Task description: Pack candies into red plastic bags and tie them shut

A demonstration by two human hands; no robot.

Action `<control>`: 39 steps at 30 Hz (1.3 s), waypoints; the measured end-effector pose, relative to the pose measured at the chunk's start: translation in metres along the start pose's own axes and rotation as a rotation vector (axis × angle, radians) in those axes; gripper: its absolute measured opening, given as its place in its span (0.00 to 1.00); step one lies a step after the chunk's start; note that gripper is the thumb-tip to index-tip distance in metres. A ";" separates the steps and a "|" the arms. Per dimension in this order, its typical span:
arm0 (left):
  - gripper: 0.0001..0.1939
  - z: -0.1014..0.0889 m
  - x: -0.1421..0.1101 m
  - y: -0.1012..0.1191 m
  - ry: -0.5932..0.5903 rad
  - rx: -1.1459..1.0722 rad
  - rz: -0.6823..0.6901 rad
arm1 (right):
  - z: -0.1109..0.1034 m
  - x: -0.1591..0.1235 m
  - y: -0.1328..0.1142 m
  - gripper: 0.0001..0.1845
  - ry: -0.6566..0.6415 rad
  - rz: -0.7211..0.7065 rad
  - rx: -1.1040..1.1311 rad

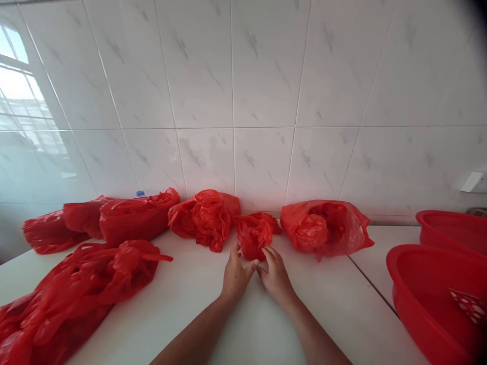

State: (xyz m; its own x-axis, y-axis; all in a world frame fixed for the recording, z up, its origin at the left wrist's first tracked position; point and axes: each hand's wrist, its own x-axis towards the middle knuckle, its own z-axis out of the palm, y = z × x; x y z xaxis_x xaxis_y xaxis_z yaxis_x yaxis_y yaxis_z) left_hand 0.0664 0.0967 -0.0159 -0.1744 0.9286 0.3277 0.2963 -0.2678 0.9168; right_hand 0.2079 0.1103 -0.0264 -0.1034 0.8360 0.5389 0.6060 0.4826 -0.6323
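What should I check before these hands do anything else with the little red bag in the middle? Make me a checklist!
1. Left hand and right hand both at the little red bag: ok, one on each side.
2. Bag resting on the white table: ok.
3. What's inside the bag known: cannot tell, crumpled plastic hides it.
4. Bag apart from the bigger red bag on its left: cannot tell, their plastic meets in this view.
5. Nearest red basin with nothing in it: not ok, a white-spotted red thing is inside.
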 end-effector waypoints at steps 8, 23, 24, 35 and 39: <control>0.37 -0.022 0.014 -0.004 0.090 -0.306 -0.145 | -0.019 -0.029 -0.025 0.18 -0.056 0.107 0.245; 0.04 -0.016 -0.021 0.034 -0.140 -0.407 0.059 | -0.045 -0.043 -0.035 0.26 -0.021 0.490 0.434; 0.04 -0.013 -0.029 0.041 -0.205 -0.407 0.091 | -0.043 -0.043 -0.035 0.26 -0.050 0.509 0.529; 0.26 -0.002 -0.044 0.041 -0.381 -0.599 -0.045 | -0.042 -0.040 -0.046 0.10 -0.127 0.476 0.609; 0.18 -0.005 -0.035 0.035 -0.473 -0.652 -0.192 | -0.037 -0.041 -0.053 0.05 -0.165 0.442 0.559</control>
State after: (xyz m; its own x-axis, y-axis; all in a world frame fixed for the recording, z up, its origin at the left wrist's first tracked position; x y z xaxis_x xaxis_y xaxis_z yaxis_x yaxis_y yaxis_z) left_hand 0.0781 0.0535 0.0054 0.2901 0.9445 0.1543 -0.3274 -0.0535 0.9434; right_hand 0.2095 0.0408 0.0053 -0.0865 0.9907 0.1046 0.1297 0.1153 -0.9848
